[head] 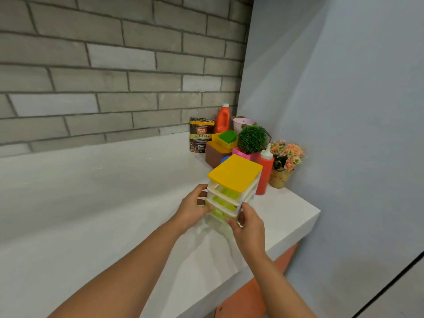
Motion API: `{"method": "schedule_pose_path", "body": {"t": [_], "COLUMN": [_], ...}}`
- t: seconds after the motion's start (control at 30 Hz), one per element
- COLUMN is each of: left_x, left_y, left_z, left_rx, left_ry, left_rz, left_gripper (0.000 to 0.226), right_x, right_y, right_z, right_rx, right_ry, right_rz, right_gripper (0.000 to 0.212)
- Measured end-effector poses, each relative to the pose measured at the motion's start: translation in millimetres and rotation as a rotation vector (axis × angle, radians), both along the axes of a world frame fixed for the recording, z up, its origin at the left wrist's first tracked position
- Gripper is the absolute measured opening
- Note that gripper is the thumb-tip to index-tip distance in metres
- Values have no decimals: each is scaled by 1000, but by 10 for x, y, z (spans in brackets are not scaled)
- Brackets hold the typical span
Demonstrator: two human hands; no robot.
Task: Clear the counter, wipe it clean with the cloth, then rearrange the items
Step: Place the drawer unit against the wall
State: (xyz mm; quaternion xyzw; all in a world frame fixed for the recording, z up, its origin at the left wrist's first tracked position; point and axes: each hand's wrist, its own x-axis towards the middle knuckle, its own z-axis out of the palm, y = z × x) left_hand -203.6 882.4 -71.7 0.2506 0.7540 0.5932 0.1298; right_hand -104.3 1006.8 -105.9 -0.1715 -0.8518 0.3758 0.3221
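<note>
A small white drawer unit [234, 180] with a yellow top and green drawers stands near the right end of the white counter [114, 203]. My left hand [192, 207] grips its left side, fingers curled round the frame. My right hand [246, 223] grips its lower right front corner. No cloth is in view.
Behind the unit a cluster fills the counter's far right corner: a coffee granules pouch [200, 138], an orange bottle [222, 119], a brown box [215, 154], a yellow tray with a green lid [227, 137], a green ball plant [252, 139], a red squeeze bottle [265, 173], a flower pot [285, 161]. The counter edge drops off at right.
</note>
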Motion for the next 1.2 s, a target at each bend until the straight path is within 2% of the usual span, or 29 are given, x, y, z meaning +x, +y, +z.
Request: {"method": "schedule_pose_path", "body": {"t": [0.33, 0.53, 0.93, 1.2], "left_x": [348, 415, 129, -20], "left_y": [-1087, -1858, -3730, -4854], "left_z": [-35, 14, 114, -86], "left_rx": [29, 40, 3, -31], "left_ry": [33, 59, 83, 45], "left_rz": [269, 387, 553, 677], "left_gripper": [40, 40, 37, 35], "right_x": [-6, -115, -706, -1017], "right_y": [-780, -1450, -3268, -4359], "right_z": [110, 208, 230, 78], "right_rx": [-43, -18, -69, -74], "right_ry": [-13, -5, -8, -101], "right_rz": [299, 428, 581, 717], "right_gripper": [36, 43, 40, 33]}}
